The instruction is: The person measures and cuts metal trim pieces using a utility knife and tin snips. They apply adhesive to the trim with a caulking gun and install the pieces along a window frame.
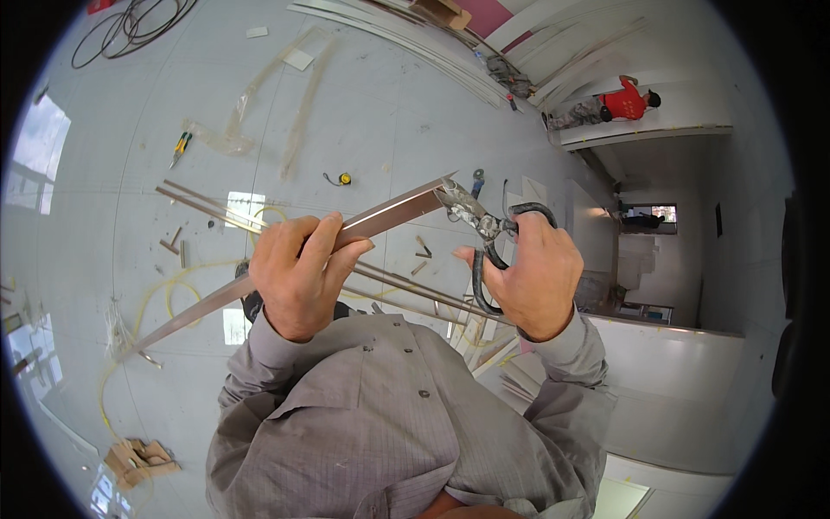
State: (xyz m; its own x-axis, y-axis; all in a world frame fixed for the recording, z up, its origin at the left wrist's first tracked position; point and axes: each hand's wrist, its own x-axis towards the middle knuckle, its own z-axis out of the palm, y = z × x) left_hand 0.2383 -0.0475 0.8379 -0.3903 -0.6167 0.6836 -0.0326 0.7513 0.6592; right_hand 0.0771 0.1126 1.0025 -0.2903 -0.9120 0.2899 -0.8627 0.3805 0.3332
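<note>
A long brown metal trim strip (393, 214) runs slantwise across the view, and my left hand (303, 272) is closed around it near its upper right end. My right hand (534, 275) grips the black looped handles of a pair of tin snips (471, 212), fingers and thumb through the loops. The snips' worn, pale-smeared blades meet the strip's end; whether they have cut into it I cannot make out. Behind my left hand the strip continues down to the lower left.
More thin strips (207, 206) lie on the grey tiled floor (380, 95), with small offcuts (424, 251) nearby. Also there are a tape measure (345, 179), a green-and-yellow-handled tool (181, 149), a yellow hose (143, 311) and torn cardboard (138, 460). A person in red (627, 102) is at the upper right.
</note>
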